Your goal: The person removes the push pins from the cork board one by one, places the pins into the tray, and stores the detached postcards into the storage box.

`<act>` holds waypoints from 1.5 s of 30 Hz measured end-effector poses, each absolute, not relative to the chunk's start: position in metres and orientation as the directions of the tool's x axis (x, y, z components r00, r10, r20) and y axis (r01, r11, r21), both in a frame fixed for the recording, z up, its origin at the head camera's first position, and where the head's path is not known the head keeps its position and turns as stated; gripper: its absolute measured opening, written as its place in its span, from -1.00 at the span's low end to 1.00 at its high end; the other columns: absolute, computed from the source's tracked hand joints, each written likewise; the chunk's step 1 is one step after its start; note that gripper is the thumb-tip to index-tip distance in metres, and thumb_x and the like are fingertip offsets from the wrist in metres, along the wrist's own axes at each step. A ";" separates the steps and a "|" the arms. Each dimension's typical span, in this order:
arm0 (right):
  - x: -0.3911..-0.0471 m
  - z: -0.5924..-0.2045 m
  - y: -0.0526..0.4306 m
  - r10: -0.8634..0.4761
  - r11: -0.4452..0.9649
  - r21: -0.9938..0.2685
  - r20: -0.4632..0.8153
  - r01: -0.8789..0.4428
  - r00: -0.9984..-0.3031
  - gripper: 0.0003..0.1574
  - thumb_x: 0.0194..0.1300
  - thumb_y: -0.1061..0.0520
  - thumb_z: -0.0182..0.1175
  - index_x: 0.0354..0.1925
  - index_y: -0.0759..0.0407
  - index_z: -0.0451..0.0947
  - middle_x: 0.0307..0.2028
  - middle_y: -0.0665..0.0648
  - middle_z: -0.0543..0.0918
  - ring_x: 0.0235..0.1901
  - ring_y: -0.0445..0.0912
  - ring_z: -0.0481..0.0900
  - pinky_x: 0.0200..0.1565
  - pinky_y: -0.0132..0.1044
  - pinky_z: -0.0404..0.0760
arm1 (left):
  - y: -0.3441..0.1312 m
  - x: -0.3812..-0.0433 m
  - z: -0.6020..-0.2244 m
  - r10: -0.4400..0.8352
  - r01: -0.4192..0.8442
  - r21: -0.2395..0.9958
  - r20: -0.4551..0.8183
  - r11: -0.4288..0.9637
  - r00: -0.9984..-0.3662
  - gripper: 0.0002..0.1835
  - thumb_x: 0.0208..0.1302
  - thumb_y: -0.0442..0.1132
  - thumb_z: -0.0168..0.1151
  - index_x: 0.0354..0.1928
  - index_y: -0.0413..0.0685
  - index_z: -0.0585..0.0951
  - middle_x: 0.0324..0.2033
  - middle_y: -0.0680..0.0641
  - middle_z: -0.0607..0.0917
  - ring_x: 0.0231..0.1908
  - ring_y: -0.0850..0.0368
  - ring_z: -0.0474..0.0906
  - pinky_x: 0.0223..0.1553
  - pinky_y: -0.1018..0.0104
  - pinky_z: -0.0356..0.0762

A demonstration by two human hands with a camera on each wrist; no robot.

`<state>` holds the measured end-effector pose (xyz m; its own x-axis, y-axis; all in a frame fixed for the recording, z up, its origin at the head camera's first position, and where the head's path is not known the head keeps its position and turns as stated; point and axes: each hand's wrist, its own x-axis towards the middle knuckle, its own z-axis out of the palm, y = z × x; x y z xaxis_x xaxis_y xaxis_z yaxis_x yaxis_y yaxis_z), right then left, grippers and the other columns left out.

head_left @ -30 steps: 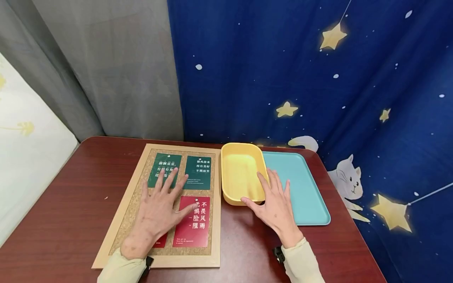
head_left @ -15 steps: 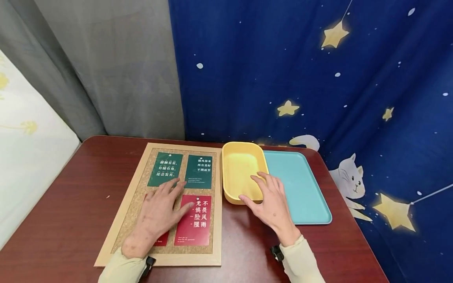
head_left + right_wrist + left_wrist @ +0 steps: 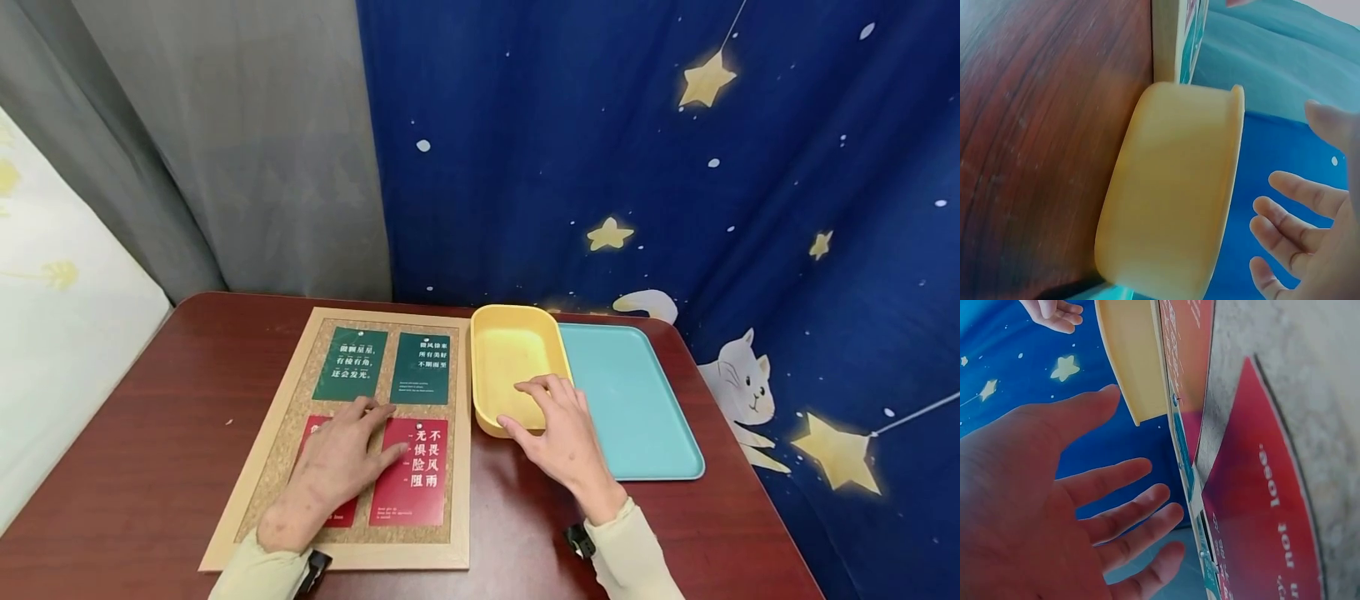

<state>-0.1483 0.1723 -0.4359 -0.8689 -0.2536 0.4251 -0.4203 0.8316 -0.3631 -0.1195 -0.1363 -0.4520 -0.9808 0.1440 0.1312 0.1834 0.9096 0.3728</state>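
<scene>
A framed cork board (image 3: 288, 442) lies on the table with two green cards (image 3: 350, 362) at its far end and two red cards (image 3: 416, 471) at its near end. My left hand (image 3: 378, 427) hovers low over the near-left red card with fingers spread and relaxed; the left wrist view shows the left hand (image 3: 1116, 500) held off the red card (image 3: 1266, 506). My right hand (image 3: 534, 404) is at the near right corner of the yellow bin (image 3: 510, 342), fingers loosely curved over its rim. In the right wrist view the fingers (image 3: 1291, 225) stay clear of the yellow bin (image 3: 1172, 194).
A teal tray (image 3: 637, 400) sits right of the bin, touching it. The dark red table (image 3: 150, 400) ends close behind the board at a grey curtain (image 3: 225, 150) and a blue starry cloth (image 3: 675, 167). A white padded surface (image 3: 52, 317) stands at the left.
Both hands have drawn back toward me. The left slid off the green cards to the red ones. The right moved slightly left and its fingers bent over the bin's rim.
</scene>
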 end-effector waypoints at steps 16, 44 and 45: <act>-0.146 -0.437 0.148 -0.328 0.803 -0.352 0.412 -0.481 -0.850 -0.55 0.21 -0.28 0.33 -0.05 -0.07 0.65 -0.12 -0.13 0.58 -0.02 -0.16 0.49 0.01 -0.23 0.42 | -0.135 -0.120 -0.455 0.129 0.102 0.405 -0.039 0.909 -0.991 -0.06 -0.02 0.19 0.50 0.39 -0.01 0.40 0.12 -0.17 0.51 -0.07 0.00 0.50 -0.04 -0.02 0.65; -0.143 -0.436 0.119 -0.406 0.747 -0.381 0.386 -0.544 -0.828 -0.52 0.22 -0.22 0.35 0.00 -0.02 0.65 -0.11 -0.09 0.59 -0.05 -0.19 0.43 0.03 -0.25 0.42 | -0.134 -0.122 -0.458 0.167 0.115 0.412 -0.093 0.904 -0.982 0.07 -0.13 0.14 0.60 0.43 -0.11 0.34 -0.19 -0.11 0.45 -0.38 0.13 0.35 -0.44 0.36 0.37; -0.143 -0.435 0.118 -0.413 0.745 -0.378 0.384 -0.549 -0.826 -0.52 0.23 -0.23 0.34 0.00 -0.02 0.65 -0.11 -0.07 0.60 -0.06 -0.19 0.43 0.03 -0.26 0.43 | -0.134 -0.122 -0.458 0.168 0.115 0.412 -0.095 0.904 -0.981 0.08 -0.13 0.14 0.60 0.43 -0.12 0.34 -0.19 -0.11 0.45 -0.38 0.13 0.35 -0.44 0.35 0.38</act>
